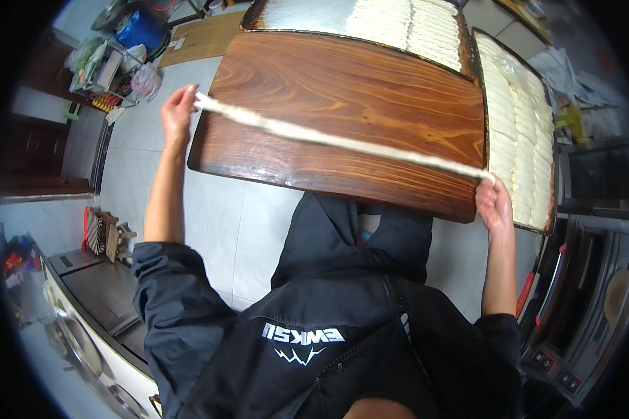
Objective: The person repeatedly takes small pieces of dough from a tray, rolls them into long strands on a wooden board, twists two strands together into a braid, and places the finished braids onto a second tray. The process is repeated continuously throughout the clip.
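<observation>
A long pale rope of dough is stretched slantwise over a brown wooden board. My left hand grips its left end, just beyond the board's left edge. At the board's lower right corner, my right hand is closed on the other end. The rope is thicker towards the left and thinner towards the right. How far it hangs above the wood, I cannot tell.
Behind the board, a metal tray carries rows of twisted dough at its right. Another tray full of dough strips, partly under clear plastic, adjoins the board's right side. Ovens stand at the right, a shelf rack with bags at the upper left.
</observation>
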Demonstrator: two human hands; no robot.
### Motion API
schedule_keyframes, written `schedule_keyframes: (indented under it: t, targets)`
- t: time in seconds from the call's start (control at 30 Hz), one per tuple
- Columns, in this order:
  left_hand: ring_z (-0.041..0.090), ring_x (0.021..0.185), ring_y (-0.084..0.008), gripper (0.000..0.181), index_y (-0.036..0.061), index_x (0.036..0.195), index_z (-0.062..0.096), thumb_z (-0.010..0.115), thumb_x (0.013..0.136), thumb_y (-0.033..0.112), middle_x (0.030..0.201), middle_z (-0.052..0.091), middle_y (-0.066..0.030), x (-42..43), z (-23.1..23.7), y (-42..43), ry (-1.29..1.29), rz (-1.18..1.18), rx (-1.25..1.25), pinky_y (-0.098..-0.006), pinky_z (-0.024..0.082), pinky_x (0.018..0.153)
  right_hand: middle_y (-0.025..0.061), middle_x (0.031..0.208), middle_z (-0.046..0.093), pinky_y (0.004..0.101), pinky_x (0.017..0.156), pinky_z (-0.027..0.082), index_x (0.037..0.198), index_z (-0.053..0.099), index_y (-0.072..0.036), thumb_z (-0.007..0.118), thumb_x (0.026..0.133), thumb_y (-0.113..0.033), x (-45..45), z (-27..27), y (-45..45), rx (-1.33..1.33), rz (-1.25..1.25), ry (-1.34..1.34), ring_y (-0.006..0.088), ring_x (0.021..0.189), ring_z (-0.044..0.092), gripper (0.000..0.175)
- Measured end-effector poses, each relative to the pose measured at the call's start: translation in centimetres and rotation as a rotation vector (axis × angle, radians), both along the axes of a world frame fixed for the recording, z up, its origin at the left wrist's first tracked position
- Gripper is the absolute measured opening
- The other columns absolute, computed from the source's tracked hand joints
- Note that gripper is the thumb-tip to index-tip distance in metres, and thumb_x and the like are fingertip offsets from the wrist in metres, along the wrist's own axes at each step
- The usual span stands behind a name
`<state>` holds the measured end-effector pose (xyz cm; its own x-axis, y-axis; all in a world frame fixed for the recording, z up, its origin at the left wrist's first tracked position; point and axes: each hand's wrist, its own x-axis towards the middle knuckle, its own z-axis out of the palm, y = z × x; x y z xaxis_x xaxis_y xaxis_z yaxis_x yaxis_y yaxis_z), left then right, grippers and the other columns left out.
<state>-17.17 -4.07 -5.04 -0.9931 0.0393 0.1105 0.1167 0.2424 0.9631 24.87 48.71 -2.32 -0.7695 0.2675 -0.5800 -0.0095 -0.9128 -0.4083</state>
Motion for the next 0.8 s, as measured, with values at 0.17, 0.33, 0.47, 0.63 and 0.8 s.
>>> schedule_keyframes:
  t: [0.17, 0.33, 0.47, 0.63, 0.8]
  targets:
    - [0.069, 0.089, -0.0238, 0.026, 0.0019, 0.095, 0.073, 0.052, 0.083, -0.008, 0.093, 0.073, -0.0146, 2.6, -1.7, 3.5, 0.824, -0.252, -0.677, -0.0352, 0.051, 0.085, 0.0178, 0.117, 0.065, 0.0278, 0.080, 0.053, 0.124, 0.055, 0.002, 0.047, 0.105, -0.018, -1.8, -1.6, -1.1, 1.104, -0.128, 0.034, 0.0167, 0.090, 0.064, 0.029]
    - [0.063, 0.075, -0.0315, 0.019, -0.0021, 0.083, 0.064, 0.046, 0.087, 0.002, 0.077, 0.066, -0.0177, 4.5, 1.3, 4.8, 0.095, -0.045, -0.430, -0.0367, 0.050, 0.074, 0.0126, 0.157, 0.034, 0.0450, 0.121, 0.016, 0.149, 0.039, -0.010, 0.044, 0.103, -0.031, -7.5, -1.2, -3.3, 2.453, 0.689, -0.201, 0.0304, 0.147, 0.025, 0.050]
    - [0.042, 0.128, -0.0483, 0.057, -0.0023, 0.130, 0.050, 0.060, 0.093, 0.040, 0.139, 0.045, -0.0332, 11.1, 5.1, 11.3, 0.346, -0.214, -1.115, -0.0554, 0.032, 0.109, 0.0125, 0.160, 0.027, 0.0466, 0.122, 0.013, 0.152, 0.034, -0.015, 0.042, 0.103, -0.039, -14.1, -1.1, -1.1, 2.521, 0.720, -0.319, 0.0307, 0.149, 0.022, 0.055]
    - [0.037, 0.134, -0.0513, 0.075, 0.0070, 0.140, 0.048, 0.077, 0.077, 0.035, 0.147, 0.036, -0.0297, 22.2, 3.3, 11.4, 0.459, -1.122, -0.526, -0.0588, 0.032, 0.110, 0.0146, 0.143, 0.049, 0.0430, 0.112, 0.033, 0.138, 0.052, -0.012, 0.052, 0.099, -0.017, -14.7, -1.4, 3.4, 2.574, 0.544, -0.159, 0.0324, 0.134, 0.043, 0.040]
    - [0.042, 0.132, -0.0445, 0.053, 0.0020, 0.116, 0.055, 0.078, 0.077, 0.031, 0.139, 0.046, -0.0263, 20.1, 1.7, 10.8, 0.508, -0.890, -0.509, -0.0521, 0.034, 0.110, 0.0123, 0.112, 0.061, 0.0385, 0.093, 0.047, 0.129, 0.059, -0.010, 0.053, 0.088, 0.002, -13.2, -1.9, 4.6, 2.590, 0.422, -0.143, 0.0310, 0.108, 0.055, 0.043]
